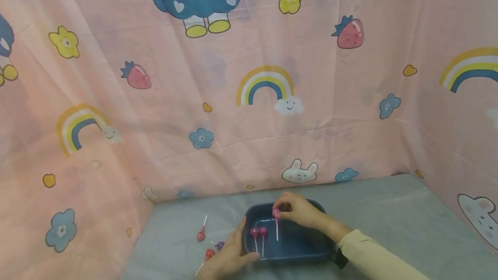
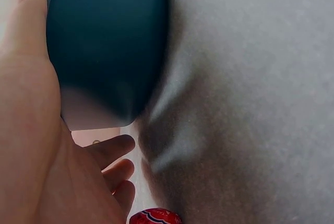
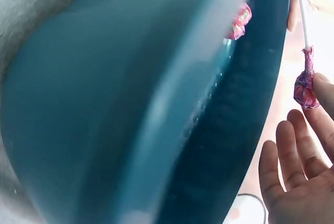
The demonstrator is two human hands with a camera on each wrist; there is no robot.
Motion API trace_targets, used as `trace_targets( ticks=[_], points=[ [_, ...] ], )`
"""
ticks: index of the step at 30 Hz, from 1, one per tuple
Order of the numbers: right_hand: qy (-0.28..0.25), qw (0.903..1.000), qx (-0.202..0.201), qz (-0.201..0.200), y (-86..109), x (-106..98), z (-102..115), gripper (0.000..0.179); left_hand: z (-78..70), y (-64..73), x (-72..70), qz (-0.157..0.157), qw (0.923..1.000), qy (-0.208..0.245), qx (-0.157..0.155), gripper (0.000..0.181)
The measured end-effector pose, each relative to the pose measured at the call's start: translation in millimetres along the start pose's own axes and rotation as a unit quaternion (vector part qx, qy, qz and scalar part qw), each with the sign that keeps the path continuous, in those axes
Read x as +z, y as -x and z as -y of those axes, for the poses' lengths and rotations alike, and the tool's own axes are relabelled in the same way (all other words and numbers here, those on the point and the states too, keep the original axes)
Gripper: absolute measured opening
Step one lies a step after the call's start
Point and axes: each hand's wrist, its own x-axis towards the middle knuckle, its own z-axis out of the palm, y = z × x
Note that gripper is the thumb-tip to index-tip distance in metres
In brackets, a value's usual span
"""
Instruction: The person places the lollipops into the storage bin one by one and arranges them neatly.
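Observation:
My right hand [image 1: 297,211] pinches a pink-wrapped lollipop [image 1: 276,214] by its head between thumb and finger, over the dark blue tray [image 1: 299,252]. Its white stick points down in the head view. Two more pink lollipops [image 1: 258,231] lie side by side at the tray's left end, sticks toward the front. Resting against that end is my left hand [image 1: 229,252], with its thumb at the front rim and fingers along the left side. The right wrist view shows the held lollipop [image 3: 306,85] beside the tray wall [image 3: 104,104], the other fingers spread.
Left of the tray, a red lollipop [image 1: 200,236] lies on the grey tabletop [image 1: 175,228]. Another red lollipop [image 1: 210,253] and a purple one [image 1: 220,245] are partly hidden by the left hand. A small black object [image 1: 340,257] sits by the tray's front right corner. Pink printed cloth [image 1: 233,159] hangs behind.

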Motion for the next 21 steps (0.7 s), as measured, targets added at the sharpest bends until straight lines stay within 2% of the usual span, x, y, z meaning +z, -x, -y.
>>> trace_targets(
  ticks=[8, 16, 21],
  points=[
    [-0.016, 0.9998, 0.002, 0.009, -2.1, 8, 1, 0.021, 1.9, -0.6, -1.1, 0.004, 1.0, 0.0, 0.001, 0.104],
    [-0.017, 0.9997, 0.006, 0.018, -4.8, 17, -3, 0.017, 1.2, -2.0, -2.2, 0.004, 1.0, 0.001, 0.001, 0.104],
    [-0.016, 0.9995, 0.003, 0.027, -3.2, 24, -8, 0.02, 2.9, -2.7, -0.1, 0.014, 0.9997, 0.011, -0.015, 0.105]
  ],
)
